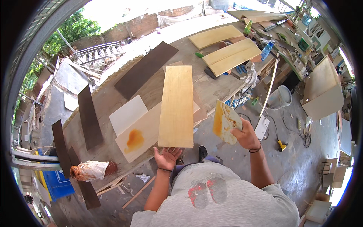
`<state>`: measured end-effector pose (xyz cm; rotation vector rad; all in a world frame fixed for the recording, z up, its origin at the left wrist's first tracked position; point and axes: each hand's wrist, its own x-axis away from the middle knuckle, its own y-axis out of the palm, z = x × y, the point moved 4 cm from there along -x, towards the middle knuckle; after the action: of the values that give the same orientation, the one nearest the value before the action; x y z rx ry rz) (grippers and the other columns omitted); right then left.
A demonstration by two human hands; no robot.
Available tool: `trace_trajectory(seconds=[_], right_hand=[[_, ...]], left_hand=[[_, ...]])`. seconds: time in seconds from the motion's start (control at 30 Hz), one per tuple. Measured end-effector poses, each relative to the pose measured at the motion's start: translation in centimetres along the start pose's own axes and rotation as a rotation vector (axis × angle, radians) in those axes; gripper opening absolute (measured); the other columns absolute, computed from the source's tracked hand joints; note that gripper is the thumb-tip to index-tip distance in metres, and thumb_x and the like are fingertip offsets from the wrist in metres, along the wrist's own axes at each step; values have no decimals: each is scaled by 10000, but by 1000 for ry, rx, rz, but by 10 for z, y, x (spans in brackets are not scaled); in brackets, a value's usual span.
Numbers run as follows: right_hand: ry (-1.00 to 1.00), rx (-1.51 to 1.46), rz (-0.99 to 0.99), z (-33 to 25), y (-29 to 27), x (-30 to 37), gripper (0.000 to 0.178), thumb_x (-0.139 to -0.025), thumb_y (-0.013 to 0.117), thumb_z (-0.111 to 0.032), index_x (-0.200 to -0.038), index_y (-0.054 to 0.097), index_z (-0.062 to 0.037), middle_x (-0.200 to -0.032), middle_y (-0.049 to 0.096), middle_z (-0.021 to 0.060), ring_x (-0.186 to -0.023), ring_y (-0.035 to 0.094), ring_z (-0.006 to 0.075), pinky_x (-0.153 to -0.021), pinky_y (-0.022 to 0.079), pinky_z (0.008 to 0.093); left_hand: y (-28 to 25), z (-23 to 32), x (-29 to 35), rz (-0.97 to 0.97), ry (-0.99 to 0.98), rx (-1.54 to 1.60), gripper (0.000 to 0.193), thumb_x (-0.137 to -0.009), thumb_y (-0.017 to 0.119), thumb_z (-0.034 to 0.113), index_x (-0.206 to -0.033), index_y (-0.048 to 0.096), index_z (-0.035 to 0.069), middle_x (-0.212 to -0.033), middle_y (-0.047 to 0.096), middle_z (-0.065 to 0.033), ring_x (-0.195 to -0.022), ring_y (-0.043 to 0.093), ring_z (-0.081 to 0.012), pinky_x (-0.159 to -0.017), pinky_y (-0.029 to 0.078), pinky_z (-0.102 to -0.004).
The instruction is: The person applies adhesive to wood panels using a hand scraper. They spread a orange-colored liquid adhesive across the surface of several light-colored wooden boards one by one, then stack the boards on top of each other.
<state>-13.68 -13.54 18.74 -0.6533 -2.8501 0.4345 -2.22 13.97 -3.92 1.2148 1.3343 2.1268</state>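
A long pale wooden board [176, 108] lies over other panels on the workbench, its near end toward me. My left hand [166, 157] is palm up at that near end, fingers stretched out and partly hidden under the edge; I cannot tell whether they bear its weight. My right hand [247, 136] is closed on a flat off-white piece [227, 123] smeared with yellow-orange and brown, held apart from the board on its right. Beneath the board, a pale panel [151, 130] carries an orange-brown wet-looking patch [134, 140]. A white panel [128, 113] lies beside it.
Dark brown boards [145, 70] lie along the bench's far and left sides. A wrapped, brown-stained container [92, 170] stands at the near left. Yellowish boards [231, 56], a blue bottle [266, 51] and scissors [241, 69] are farther right. A bucket [280, 97] and cables stand on the floor.
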Motion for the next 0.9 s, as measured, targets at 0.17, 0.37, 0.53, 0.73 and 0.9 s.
trace_trajectory(seconds=[0.17,0.37,0.53,0.73,0.9], right_hand=[[32,-120,10,34,-40,-7,358,-770,506,18,-1123,540,60,-965,633,57,-872,562,96,-790,454,248],[-33,-174,62,63,-89,-7,379,-774,510,23,-1151,535,56,-1000,638,62,-877,585,111,-794,457,250],[-6,-241,150,83,-125,3,380,-763,514,25,-1140,541,63,-1000,634,62,-895,567,111,-795,443,244],[10,-259,244,97,-158,19,376,-765,510,14,-1136,543,65,-1018,633,77,-911,581,132,-818,444,254],[39,-257,295,103,-173,27,379,-763,516,-8,-1133,537,73,-1028,629,96,-905,591,161,-812,446,259]], left_hand=[[42,-12,-17,-143,-53,-85,734,-897,219,628,-1274,470,50,-1161,590,-185,-1037,584,-368,-934,418,-532],[87,-53,-54,-263,-172,-173,592,-945,251,514,-1335,402,96,-1273,521,-148,-1101,548,-344,-962,397,-532],[99,-113,-101,-296,-193,-70,498,-962,309,433,-1315,425,101,-1299,498,-118,-1171,494,-299,-986,389,-500],[112,-161,-151,-208,-168,-164,472,-961,309,468,-1275,452,147,-1274,522,-54,-1145,515,-246,-959,413,-461],[112,-183,-181,-125,-158,-101,428,-963,302,462,-1220,482,172,-1246,543,-32,-1129,520,-220,-963,390,-451]])
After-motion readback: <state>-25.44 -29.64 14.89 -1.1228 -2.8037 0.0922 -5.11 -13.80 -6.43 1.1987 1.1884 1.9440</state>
